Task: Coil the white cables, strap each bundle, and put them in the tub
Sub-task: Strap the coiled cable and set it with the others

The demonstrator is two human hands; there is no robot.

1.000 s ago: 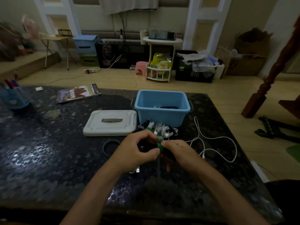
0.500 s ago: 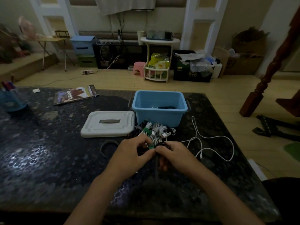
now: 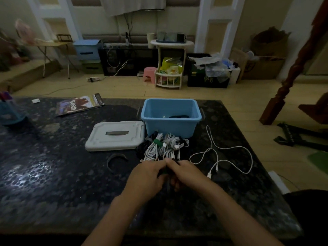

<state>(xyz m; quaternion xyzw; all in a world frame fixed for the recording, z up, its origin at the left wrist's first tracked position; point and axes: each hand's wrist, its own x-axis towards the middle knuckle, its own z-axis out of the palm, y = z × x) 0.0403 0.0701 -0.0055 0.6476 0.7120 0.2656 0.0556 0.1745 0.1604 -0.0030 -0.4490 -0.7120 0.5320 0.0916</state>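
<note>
My left hand (image 3: 146, 176) and my right hand (image 3: 184, 174) meet over the dark table, both gripping a dark cable bundle with a green strap (image 3: 165, 172) between them; most of the bundle is hidden by my fingers. Just beyond my hands lies a heap of coiled white cables (image 3: 163, 147), one bound with a green strap. A loose uncoiled white cable (image 3: 230, 157) sprawls to the right. The blue tub (image 3: 171, 126) stands behind the heap, with a dark item inside.
The tub's white lid (image 3: 115, 135) lies left of the tub. A curved dark strap (image 3: 116, 158) rests on the table (image 3: 53, 166) left of my hands. A magazine (image 3: 79, 105) and a blue pen cup (image 3: 10, 110) sit far left.
My hands have stayed together near the cable heap, working the green strap round the dark bundle; the strap is now mostly covered by my fingers.
</note>
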